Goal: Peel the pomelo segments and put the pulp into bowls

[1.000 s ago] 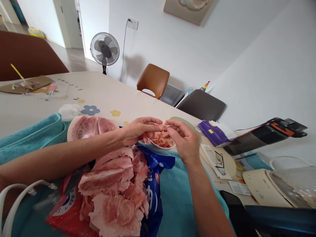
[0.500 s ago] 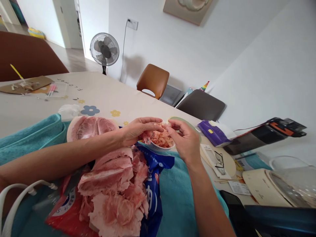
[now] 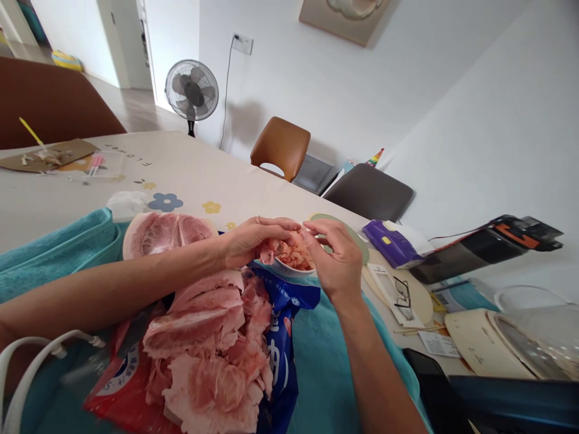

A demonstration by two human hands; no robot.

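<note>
My left hand (image 3: 256,240) is closed on a pink pomelo segment (image 3: 268,252), partly hidden under its fingers. My right hand (image 3: 337,259) meets its fingertips, thumb and forefinger brought close in a pinch; whatever lies between them is too small to make out. Just below both hands stands a white bowl (image 3: 299,271) with peeled pomelo flesh (image 3: 296,252) in it. Nearer to me, a heap of pomelo peel and pith (image 3: 203,343) lies on red and blue plastic packaging (image 3: 281,355). Behind my left forearm rests a hollowed pomelo rind (image 3: 169,234).
A teal towel (image 3: 328,361) covers the near table. At right are a purple tissue pack (image 3: 391,244), eyeglasses (image 3: 401,293), a dark bottle (image 3: 470,250) and a cream appliance (image 3: 488,343). A green round mat (image 3: 359,244) lies behind my right hand. White cables (image 3: 27,367) curve at lower left.
My right hand has shifted slightly left, and its fingertips now sit closer to the left hand's. The left hand keeps hold of the pomelo segment, turned a little.
</note>
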